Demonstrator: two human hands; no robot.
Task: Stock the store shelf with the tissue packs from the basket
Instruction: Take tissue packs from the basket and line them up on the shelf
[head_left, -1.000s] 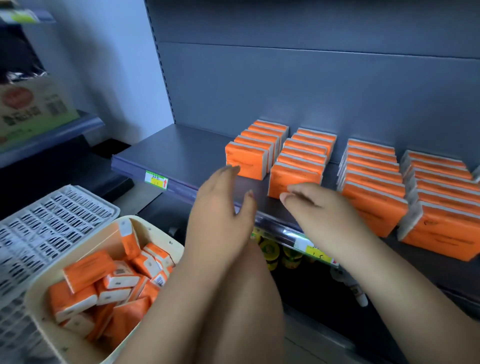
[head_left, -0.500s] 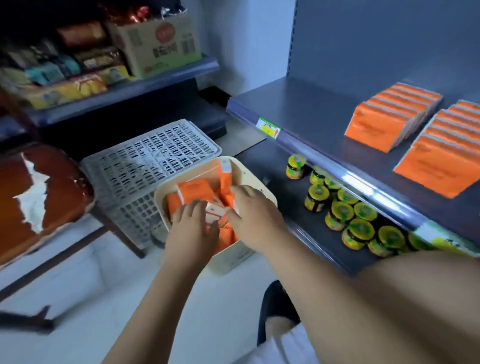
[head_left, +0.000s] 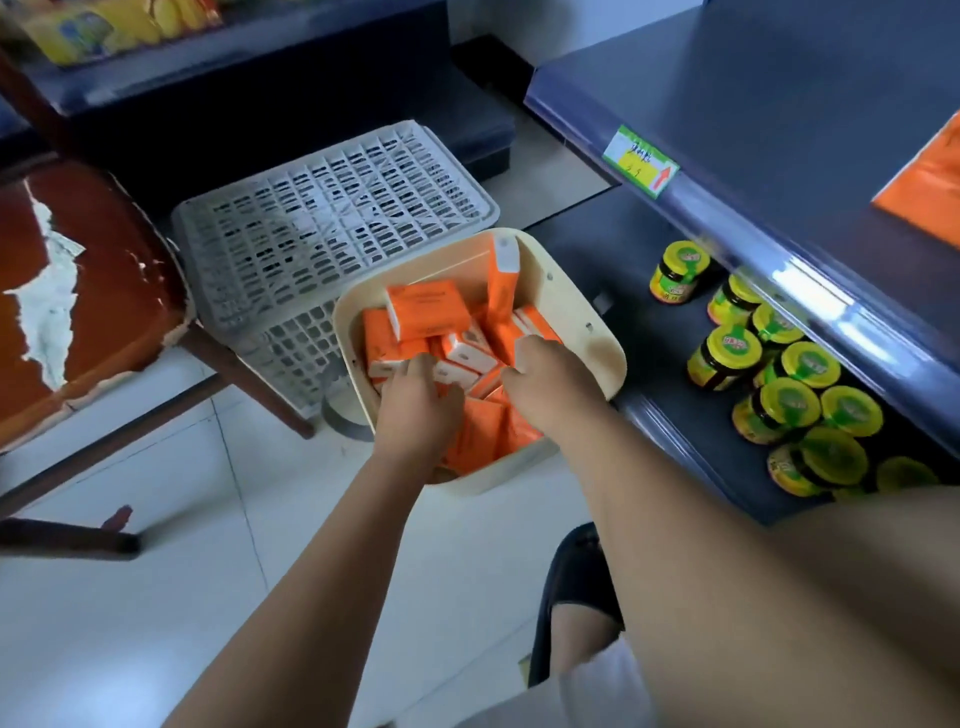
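A cream basket (head_left: 587, 332) stands on the floor against the lower shelf, filled with several orange tissue packs (head_left: 423, 306) lying in a jumble. Both my hands are inside it. My left hand (head_left: 415, 410) reaches down at the near left, its fingers curled over a white-ended pack. Just to its right, my right hand (head_left: 550, 379) has its fingers curled round another pack. The grey store shelf (head_left: 779, 104) runs along the upper right, with the corner of one stocked orange pack (head_left: 924, 182) at the frame edge.
An upturned grey plastic crate (head_left: 332, 218) sits behind the basket. A worn brown chair (head_left: 78, 291) stands at the left. Several green-lidded jars (head_left: 727, 353) fill the lower shelf. A price tag (head_left: 640, 162) marks the shelf edge. My dark shoe (head_left: 576, 582) is below.
My hands left the shelf's pack rows and dropped into the basket. My view swung down and left, and my fingers have sunk deeper among the packs.
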